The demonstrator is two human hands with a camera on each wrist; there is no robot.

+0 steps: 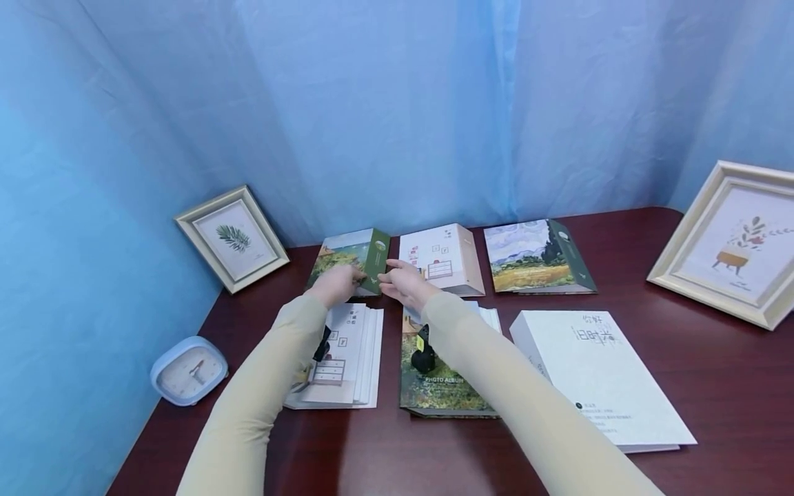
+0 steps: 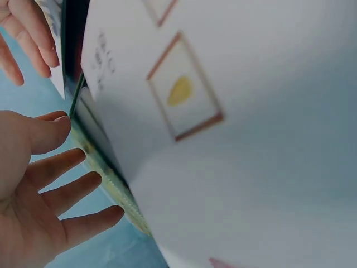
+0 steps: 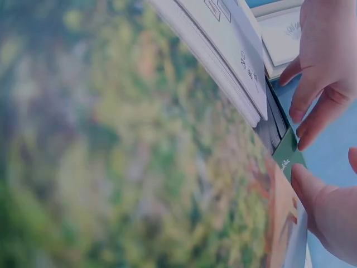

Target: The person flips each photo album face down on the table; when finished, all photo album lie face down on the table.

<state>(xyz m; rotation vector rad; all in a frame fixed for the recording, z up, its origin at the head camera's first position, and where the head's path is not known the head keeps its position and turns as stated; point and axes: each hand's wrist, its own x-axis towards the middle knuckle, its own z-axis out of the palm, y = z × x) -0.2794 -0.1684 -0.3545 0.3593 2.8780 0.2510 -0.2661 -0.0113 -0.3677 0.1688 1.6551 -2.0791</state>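
At the back left lies an album with a landscape cover and a green spine (image 1: 376, 258). My left hand (image 1: 338, 284) is at its near edge. In the left wrist view the fingers of my left hand (image 2: 44, 184) are spread beside the album's edge (image 2: 111, 187). My right hand (image 1: 409, 284) is at the spine's right side, fingers extended. The right wrist view has the thumb of my right hand (image 3: 334, 218) right at the green spine (image 3: 289, 151). Neither hand grips anything. Under my forearms lie a white album (image 1: 331, 372) and a landscape-covered photo album (image 1: 443, 393).
In the back row are a white album with a beige spine (image 1: 434, 251) and another landscape album (image 1: 527, 258). A thick white album (image 1: 602, 379) lies front right. Picture frames stand left (image 1: 234, 238) and right (image 1: 732, 248). A blue clock (image 1: 189, 370) is at the left edge.
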